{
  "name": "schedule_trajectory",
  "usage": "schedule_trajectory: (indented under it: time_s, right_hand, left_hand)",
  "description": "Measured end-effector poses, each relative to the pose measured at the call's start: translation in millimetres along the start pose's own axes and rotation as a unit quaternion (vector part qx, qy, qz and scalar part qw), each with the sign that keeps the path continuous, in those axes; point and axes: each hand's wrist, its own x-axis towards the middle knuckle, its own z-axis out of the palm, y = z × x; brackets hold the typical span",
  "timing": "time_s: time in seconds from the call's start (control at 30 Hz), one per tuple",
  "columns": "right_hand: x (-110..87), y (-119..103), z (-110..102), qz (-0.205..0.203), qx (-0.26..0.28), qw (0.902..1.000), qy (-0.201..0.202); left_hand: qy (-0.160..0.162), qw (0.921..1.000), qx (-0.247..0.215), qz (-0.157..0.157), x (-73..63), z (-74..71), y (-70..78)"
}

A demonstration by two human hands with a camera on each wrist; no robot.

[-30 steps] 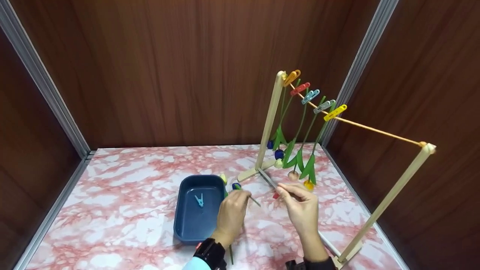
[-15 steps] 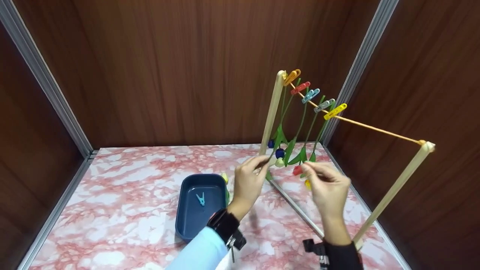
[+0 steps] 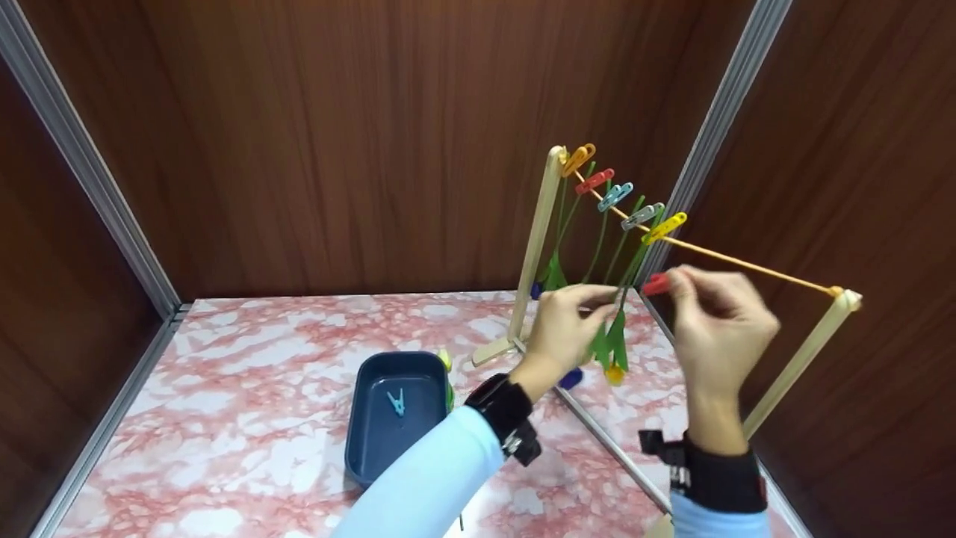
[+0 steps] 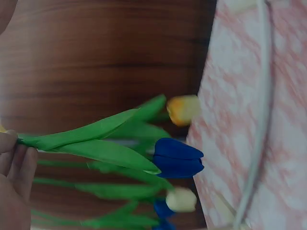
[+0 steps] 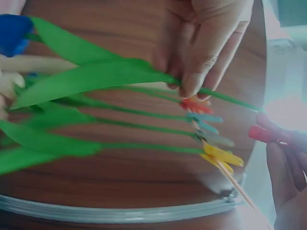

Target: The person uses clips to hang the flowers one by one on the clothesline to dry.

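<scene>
My left hand (image 3: pixel 571 325) pinches the green stem of an artificial blue tulip (image 4: pixel 177 158), whose bloom hangs downward with its leaves below my fingers. In my right hand (image 3: pixel 724 329) is a red clothespin (image 3: pixel 657 284), pinched between thumb and fingers just under the cord (image 3: pixel 747 263). The tulip's free stem end points toward the clothespin in the right wrist view. Left of the right hand, a yellow clothespin (image 3: pixel 665 228) clips a tulip with a yellow-orange bloom (image 3: pixel 615 373) to the cord. My left hand overlaps some of the hanging tulips in the head view.
Grey, light blue, red and orange clothespins (image 3: pixel 579 159) hold more tulips upside down along the cord. Wooden posts (image 3: pixel 538 246) carry the cord at both ends. A dark blue tray (image 3: pixel 355 418) contains a light blue clothespin (image 3: pixel 396 403); a pale yellow tulip (image 3: pixel 445 359) lies beside it.
Both hands have risen from the table and moved right toward the cord. The blue tulip has left its place beside the tray with my left hand; the red clothespin has come up with my right.
</scene>
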Motion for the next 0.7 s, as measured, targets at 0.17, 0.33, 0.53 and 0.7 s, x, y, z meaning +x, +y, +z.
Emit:
schedule_trajectory:
  time_s: [0.17,0.33,0.53,0.7]
  right_hand:
    - [23.0,-23.1,1.3,-0.013,-0.022,0.9994,0.022]
    - [38.8,-28.1,4.0,-0.011,-0.058,0.9975,0.038]
    - [52.9,-15.9,3.6,-0.015,-0.106,0.9928,0.054]
    - [61.9,-11.7,-1.3,0.014,-0.142,0.9887,0.045]
  left_hand:
    - [-0.040,0.9981,-0.015,-0.045,13.7,11.0,11.0]
    - [-0.055,0.9956,-0.020,-0.074,25.1,19.4,16.2]
    - [-0.075,0.9947,0.015,-0.069,33.7,30.8,19.2]
    - [-0.072,0.9939,0.032,-0.078,37.6,37.0,16.4]
